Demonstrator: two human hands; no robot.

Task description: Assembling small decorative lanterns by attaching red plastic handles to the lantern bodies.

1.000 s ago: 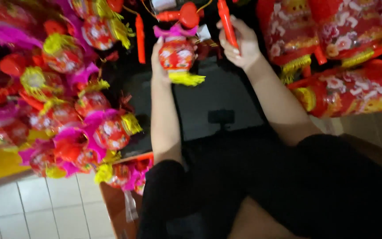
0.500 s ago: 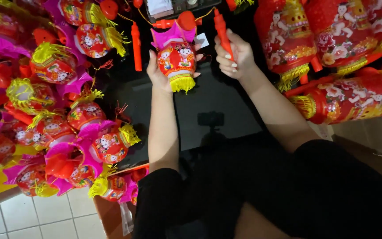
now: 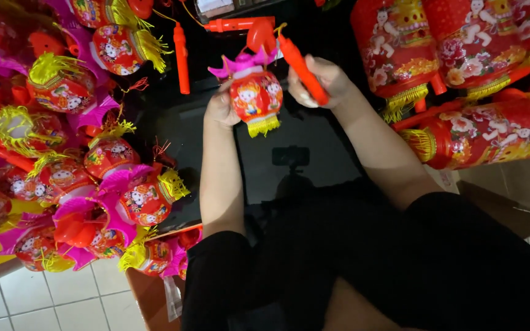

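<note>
A small red paper lantern point(image 3: 256, 95) with a pink ruffled top and a yellow fringe hangs in front of me over a dark glossy surface point(image 3: 277, 141). My left hand point(image 3: 221, 107) grips it from the left side. My right hand point(image 3: 321, 83) is closed around a red plastic stick handle point(image 3: 300, 66) that slants up to the left, its upper end close to the lantern's top. Both my forearms reach forward from black sleeves.
A heap of similar small lanterns point(image 3: 87, 165) with pink tops and yellow fringes fills the left side. Larger red printed lanterns point(image 3: 473, 92) lie at the right. More red handles point(image 3: 181, 58) rest further back. White tiled floor point(image 3: 62, 300) shows at the lower left.
Both hands with the lantern and handle sit slightly lower and more central in view. The handle's upper end has come closer to the lantern's top.
</note>
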